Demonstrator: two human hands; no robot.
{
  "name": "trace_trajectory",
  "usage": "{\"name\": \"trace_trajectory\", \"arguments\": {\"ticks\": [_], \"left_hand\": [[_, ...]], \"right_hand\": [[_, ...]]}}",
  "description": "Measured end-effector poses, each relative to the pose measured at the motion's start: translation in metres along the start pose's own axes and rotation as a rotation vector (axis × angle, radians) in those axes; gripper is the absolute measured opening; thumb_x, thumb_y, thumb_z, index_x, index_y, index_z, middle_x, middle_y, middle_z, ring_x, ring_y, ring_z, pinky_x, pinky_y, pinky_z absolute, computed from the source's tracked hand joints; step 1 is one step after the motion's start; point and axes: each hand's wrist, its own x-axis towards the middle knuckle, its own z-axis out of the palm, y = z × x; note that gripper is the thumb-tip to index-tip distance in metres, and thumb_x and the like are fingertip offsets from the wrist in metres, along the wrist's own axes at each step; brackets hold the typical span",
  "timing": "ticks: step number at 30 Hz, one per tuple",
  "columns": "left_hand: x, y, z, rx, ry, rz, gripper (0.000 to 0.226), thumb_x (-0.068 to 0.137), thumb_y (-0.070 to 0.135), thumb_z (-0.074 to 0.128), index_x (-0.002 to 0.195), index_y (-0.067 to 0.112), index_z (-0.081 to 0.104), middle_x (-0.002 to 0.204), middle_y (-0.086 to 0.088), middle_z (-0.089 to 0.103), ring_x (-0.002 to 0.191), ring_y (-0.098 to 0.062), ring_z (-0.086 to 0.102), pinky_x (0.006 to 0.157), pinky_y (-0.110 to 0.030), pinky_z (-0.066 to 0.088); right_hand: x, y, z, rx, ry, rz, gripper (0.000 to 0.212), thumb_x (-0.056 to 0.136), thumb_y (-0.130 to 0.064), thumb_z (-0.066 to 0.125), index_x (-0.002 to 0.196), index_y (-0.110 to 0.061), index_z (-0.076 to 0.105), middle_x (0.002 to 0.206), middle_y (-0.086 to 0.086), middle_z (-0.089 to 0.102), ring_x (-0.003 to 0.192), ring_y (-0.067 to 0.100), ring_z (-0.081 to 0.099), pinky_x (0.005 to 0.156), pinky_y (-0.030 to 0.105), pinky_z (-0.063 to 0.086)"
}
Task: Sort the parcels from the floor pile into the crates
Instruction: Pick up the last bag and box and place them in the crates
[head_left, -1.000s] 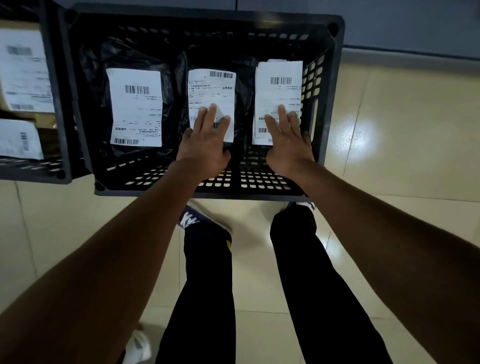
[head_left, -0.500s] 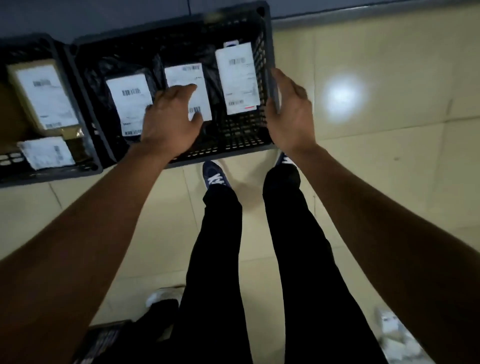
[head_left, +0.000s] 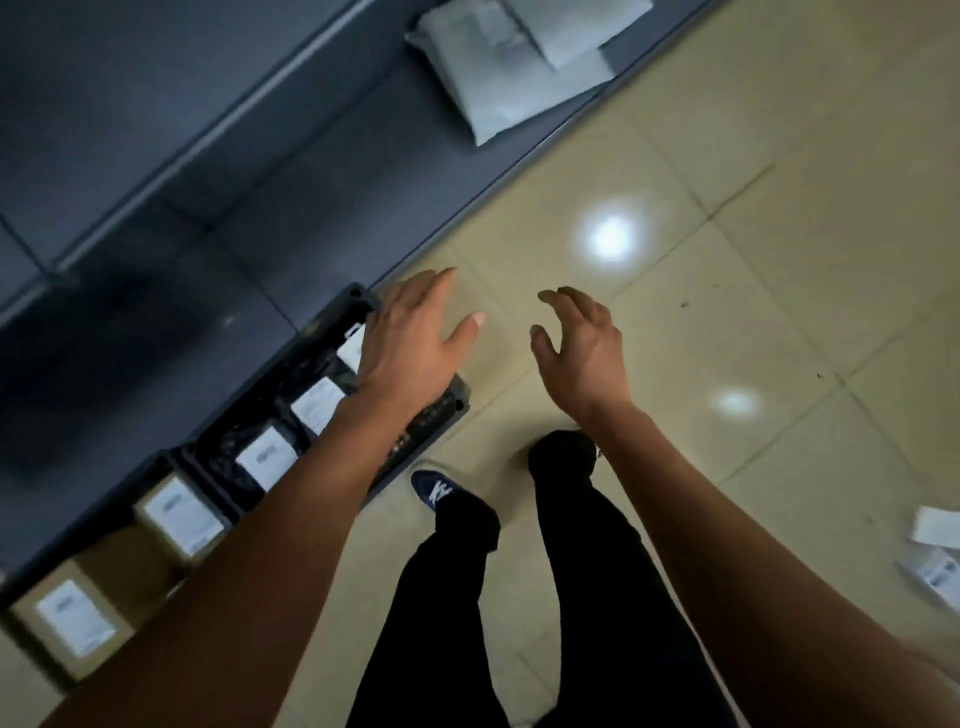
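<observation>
A person looks down at both bare arms; the left hand (head_left: 410, 343) hangs open and empty, fingers spread, over the near corner of a black crate (head_left: 441, 415) holding black parcels with white labels (head_left: 318, 404); the right hand (head_left: 582, 353) is loosely curled, empty, above bare floor tiles (head_left: 727, 291); more parcels (head_left: 935, 551) lie on the floor well to the right of the right hand, probably the pile; the sensible next step is to turn right toward them, read one label, then grip that parcel flat.
</observation>
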Motion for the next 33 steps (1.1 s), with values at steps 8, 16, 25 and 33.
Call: {"name": "trace_trajectory", "arguments": {"ticks": [8,16,25,33], "left_hand": [[0.051,0.198,-0.016,0.123,-0.011,0.234,0.06,0.1,0.054,0.048,0.151,0.021,0.044,0.16,-0.002,0.038,0.144,-0.028,0.036,0.113,-0.052,0.038],[0.077,0.378,-0.002,0.156,0.021,0.447,0.057,0.1,0.049,0.053,0.149,0.022,0.047,0.164,-0.006,0.029,0.144,-0.031,0.034,0.114,-0.052,0.037],[0.107,0.486,0.001,0.239,-0.05,0.552,0.062,0.103,0.042,0.05,0.157,0.02,0.032,0.161,-0.002,0.035,0.146,-0.025,0.031,0.11,-0.048,0.035],[0.181,0.535,0.021,0.32,-0.075,0.595,0.062,0.101,0.041,0.051,0.156,0.019,0.032,0.161,-0.001,0.034,0.146,-0.024,0.031,0.11,-0.05,0.036]], "right_hand": [[-0.008,0.101,-0.168,0.024,0.063,0.223,0.05,0.101,-0.035,0.051,0.148,-0.021,0.045,0.16,0.008,0.035,0.14,0.034,0.038,0.109,0.046,0.037],[-0.02,0.208,-0.318,0.007,0.154,0.277,0.052,0.102,-0.035,0.05,0.151,-0.023,0.041,0.163,0.006,0.028,0.142,0.032,0.035,0.11,0.046,0.036],[-0.026,0.277,-0.396,0.115,0.245,0.391,0.054,0.102,-0.035,0.052,0.153,-0.022,0.04,0.163,0.008,0.03,0.146,0.033,0.029,0.114,0.048,0.034],[0.051,0.317,-0.443,0.092,0.303,0.418,0.056,0.102,-0.034,0.051,0.154,-0.025,0.035,0.167,0.008,0.02,0.151,0.032,0.017,0.115,0.05,0.028]]}}
